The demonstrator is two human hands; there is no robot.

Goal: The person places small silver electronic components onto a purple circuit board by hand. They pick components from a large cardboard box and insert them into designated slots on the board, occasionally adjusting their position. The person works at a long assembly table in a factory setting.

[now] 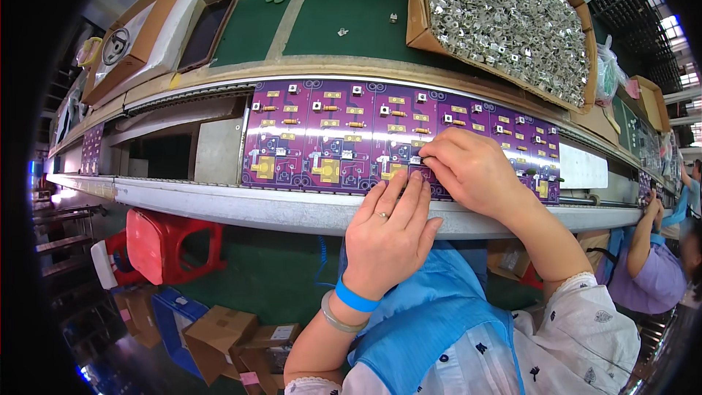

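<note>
A purple circuit board panel [307, 132] lies across the conveyor rails, with rows of small switches, resistors and yellow pads on it. My left hand [391, 230] rests at the panel's near edge, fingers stretched out with the tips on the board. It wears a ring, a blue wrist strap [356, 297] and a bangle. Just to the right, my right hand [472, 172] bends over the panel, thumb and forefinger pinched together. Beside those fingertips sits a small silver-white part [415, 161]; whatever the pinch holds is too small and covered to name.
A cardboard box [504, 22] heaped with small metal parts stands beyond the panel at right. The metal rail [190, 197] runs along the near side. Red stools [175, 245] and cartons [219, 336] stand on the floor at left. Co-workers [651, 263] are at far right.
</note>
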